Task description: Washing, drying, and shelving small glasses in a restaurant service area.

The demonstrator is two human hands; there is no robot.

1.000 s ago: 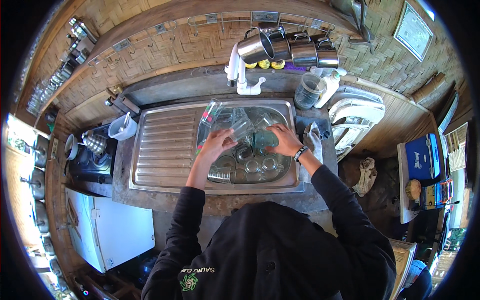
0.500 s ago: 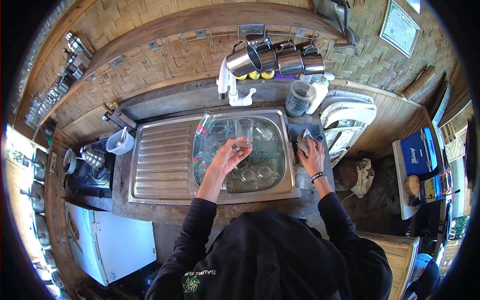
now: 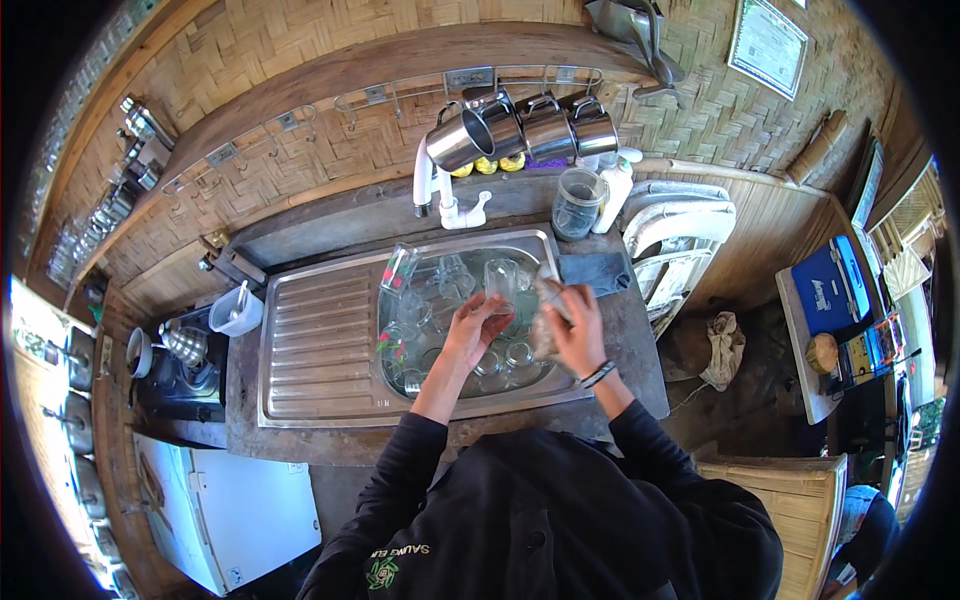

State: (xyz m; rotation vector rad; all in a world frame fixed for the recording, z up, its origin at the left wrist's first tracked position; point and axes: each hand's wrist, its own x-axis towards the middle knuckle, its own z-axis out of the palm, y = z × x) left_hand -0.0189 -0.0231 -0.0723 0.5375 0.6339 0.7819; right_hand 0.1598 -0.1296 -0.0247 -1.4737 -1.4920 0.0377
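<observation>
Over the basin of the steel sink [image 3: 320, 340], my left hand [image 3: 475, 330] has its fingers closed round the lower part of a clear drinking glass [image 3: 501, 278], held upright. Close by on its right, my right hand [image 3: 578, 330] grips a crumpled greyish cloth [image 3: 546, 318], smeared by motion. Whether the cloth touches the glass I cannot tell. Below my hands, several clear glasses and glass mugs [image 3: 519, 354] lie in the basin. A glass with red and green decoration [image 3: 399, 268] leans at the basin's left edge. A folded dark cloth [image 3: 595, 272] lies on the counter right of the sink.
Behind the sink stands a white tap [image 3: 465, 213], with steel mugs [image 3: 548, 132] hanging above it. A dark-filled clear jar [image 3: 578, 205] and a white bottle [image 3: 613, 200] stand at the back right. On the left are a white tub [image 3: 237, 313] and a kettle [image 3: 186, 343].
My right hand has moved left from the counter beside the sink to the glass, bringing the greyish cloth along. My left hand still holds the glass. The view has shifted slightly.
</observation>
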